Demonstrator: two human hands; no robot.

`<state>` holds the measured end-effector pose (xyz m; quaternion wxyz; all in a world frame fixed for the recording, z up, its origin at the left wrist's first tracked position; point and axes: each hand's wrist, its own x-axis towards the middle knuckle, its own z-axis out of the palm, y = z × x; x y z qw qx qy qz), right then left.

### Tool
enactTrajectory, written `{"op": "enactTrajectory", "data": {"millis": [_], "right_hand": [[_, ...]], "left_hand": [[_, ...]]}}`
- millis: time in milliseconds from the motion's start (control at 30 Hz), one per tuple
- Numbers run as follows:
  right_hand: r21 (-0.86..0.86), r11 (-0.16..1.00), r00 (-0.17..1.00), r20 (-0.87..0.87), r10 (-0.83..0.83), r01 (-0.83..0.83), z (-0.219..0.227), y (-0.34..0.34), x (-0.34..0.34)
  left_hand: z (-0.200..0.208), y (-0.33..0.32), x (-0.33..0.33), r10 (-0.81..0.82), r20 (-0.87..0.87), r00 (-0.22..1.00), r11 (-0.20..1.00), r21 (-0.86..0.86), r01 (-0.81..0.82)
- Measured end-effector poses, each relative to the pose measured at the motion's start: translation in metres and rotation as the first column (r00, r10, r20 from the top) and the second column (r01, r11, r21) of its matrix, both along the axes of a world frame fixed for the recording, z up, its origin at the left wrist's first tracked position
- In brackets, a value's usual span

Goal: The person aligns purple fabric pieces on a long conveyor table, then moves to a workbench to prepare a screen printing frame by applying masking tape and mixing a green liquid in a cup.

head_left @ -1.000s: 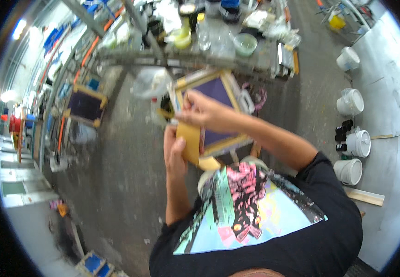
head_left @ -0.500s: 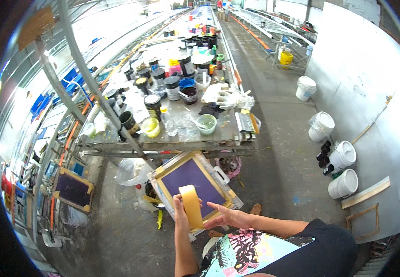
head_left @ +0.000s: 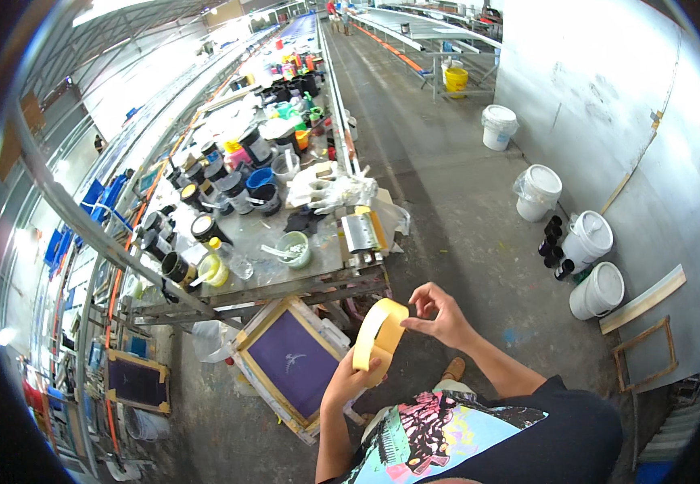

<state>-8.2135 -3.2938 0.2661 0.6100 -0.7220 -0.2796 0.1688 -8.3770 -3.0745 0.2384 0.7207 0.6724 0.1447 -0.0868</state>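
While tape (head_left: pixel 384 347) handheld — stick (head_left: pixel 274 251) in bowl (head_left: pixel 296 262).

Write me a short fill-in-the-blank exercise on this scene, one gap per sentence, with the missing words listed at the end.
1. The left hand holds a roll of tape coloured ____.
2. The mesh of the wooden-framed screen nearest the hands is coloured ____.
3. The white buckets standing on the floor near the wall at the picture's right number ____.

Missing words: yellow; purple; four.
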Motion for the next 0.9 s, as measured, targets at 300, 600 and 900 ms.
{"op": "enactTrajectory", "data": {"millis": [300,600,900], "right_hand": [[0.185,0.972,0.935,-0.296,0.197,-0.146,-0.076,-0.128,0.067],[0.152,0.687,0.591,-0.657,-0.467,0.711,-0.168,-0.213,0.133],[0.368,0.463,0.505,-0.836,-0.214,0.806,-0.167,-0.287,0.154]], "left_hand": [[-0.006,-0.107,0.121,-0.141,-0.007,0.990,0.881,0.454,0.129],[0.013,-0.186,0.222,-0.480,-0.004,0.877,0.698,0.604,0.385],[0.034,-0.167,0.277,-0.433,0.118,0.894,0.714,0.650,0.261]]}}
